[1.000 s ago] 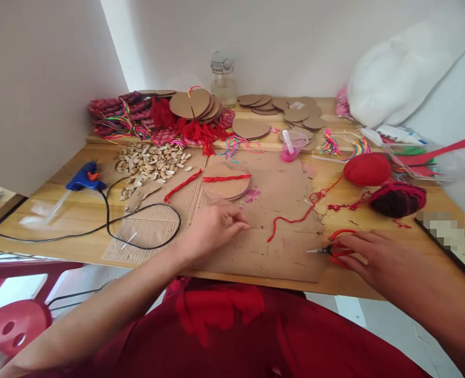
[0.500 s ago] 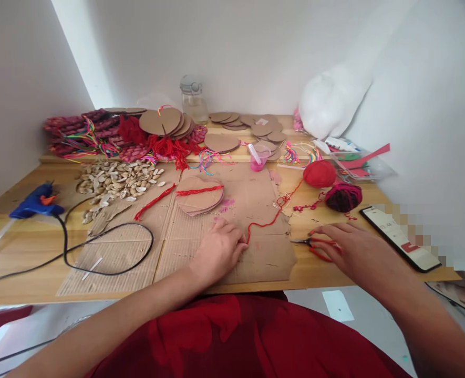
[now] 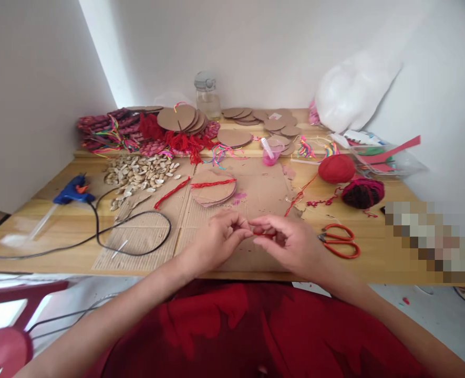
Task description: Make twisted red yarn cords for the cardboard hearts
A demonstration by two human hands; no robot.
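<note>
Your left hand (image 3: pixel 218 240) and right hand (image 3: pixel 291 239) now come together over the cardboard (image 3: pixel 259 199), fingers curled, though I can't tell what either grips; the red yarn (image 3: pixel 300 197) runs from beside your right hand to its ball (image 3: pixel 337 168), and the scissors (image 3: pixel 354 242) you held earlier lie on the table (image 3: pixel 374 231). Behind, the bottle (image 3: pixel 206 95) holds clear liquid (image 3: pixel 208 109), the cup (image 3: pixel 274 157) a white stick (image 3: pixel 267 147), the tray (image 3: pixel 411 169) red and green pieces (image 3: pixel 400 150).

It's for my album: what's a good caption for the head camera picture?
Left hand and right hand close together over cardboard, the right one holding red yarn, scissors nearby.
</note>
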